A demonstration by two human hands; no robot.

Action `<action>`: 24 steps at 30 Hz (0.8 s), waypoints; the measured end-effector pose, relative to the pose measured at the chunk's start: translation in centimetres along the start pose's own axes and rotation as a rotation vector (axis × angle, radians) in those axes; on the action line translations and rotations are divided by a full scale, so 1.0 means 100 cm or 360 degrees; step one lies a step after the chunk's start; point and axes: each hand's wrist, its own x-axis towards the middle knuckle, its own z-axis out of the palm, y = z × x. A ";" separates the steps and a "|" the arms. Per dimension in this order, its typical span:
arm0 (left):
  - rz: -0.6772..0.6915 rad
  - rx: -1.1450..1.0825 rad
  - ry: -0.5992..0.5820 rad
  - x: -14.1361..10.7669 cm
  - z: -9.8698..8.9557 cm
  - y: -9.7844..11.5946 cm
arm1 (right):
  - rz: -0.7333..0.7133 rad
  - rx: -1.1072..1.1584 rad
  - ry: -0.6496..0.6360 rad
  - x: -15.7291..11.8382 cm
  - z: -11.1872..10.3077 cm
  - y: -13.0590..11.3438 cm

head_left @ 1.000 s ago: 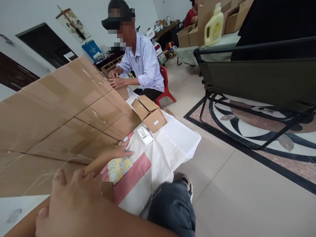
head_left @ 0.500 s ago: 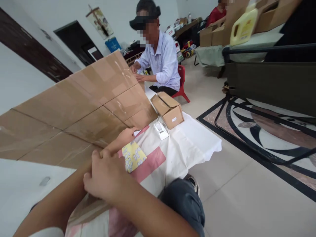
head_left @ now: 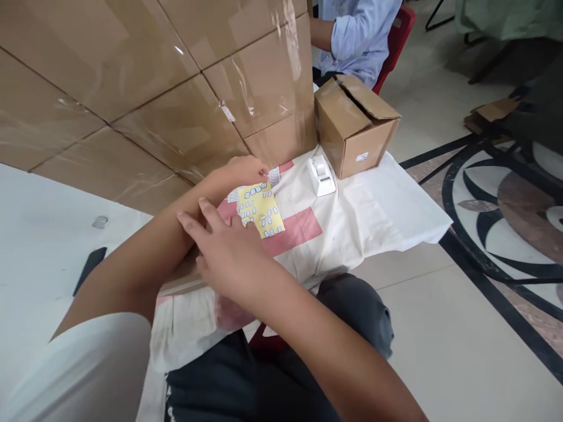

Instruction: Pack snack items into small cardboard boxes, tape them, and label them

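Observation:
A yellow sheet (head_left: 264, 206) printed with small rounded shapes lies on the pink and white cloth (head_left: 347, 217). My left hand (head_left: 248, 170) reaches past its far edge, fingers curled in, beside a pale patterned piece (head_left: 274, 176); what those fingers hold, if anything, is too small to name. Spread fingers show on my right hand (head_left: 226, 246), which lies across the left forearm with some fingertips at the sheet's near left edge. To the right stands a white tape dispenser (head_left: 322, 176).
A cardboard partition (head_left: 162, 99) rises behind my left hand. A closed-flap carton (head_left: 358, 129) stands beyond the dispenser. Past the partition a person in a light blue shirt (head_left: 363, 41) sits on a red chair (head_left: 398, 44). My knee (head_left: 358, 313) is below the table edge.
The view has tilted down toward the table. My right hand's fingers have spread, and more of the yellow sheet shows. A pale patterned piece is now visible by my left hand.

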 end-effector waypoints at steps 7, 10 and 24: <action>0.0187 -0.0051 -0.0442 -0.012 0.003 -0.023 | -0.0931 0.0052 0.0099 -0.005 0.004 -0.036; 0.0220 0.0040 -0.0381 -0.005 0.011 -0.012 | -0.1047 0.0111 0.0063 0.005 0.018 -0.042; 0.0136 0.0342 -0.0332 0.015 0.025 0.015 | -0.0949 0.0167 0.0348 0.036 0.018 -0.033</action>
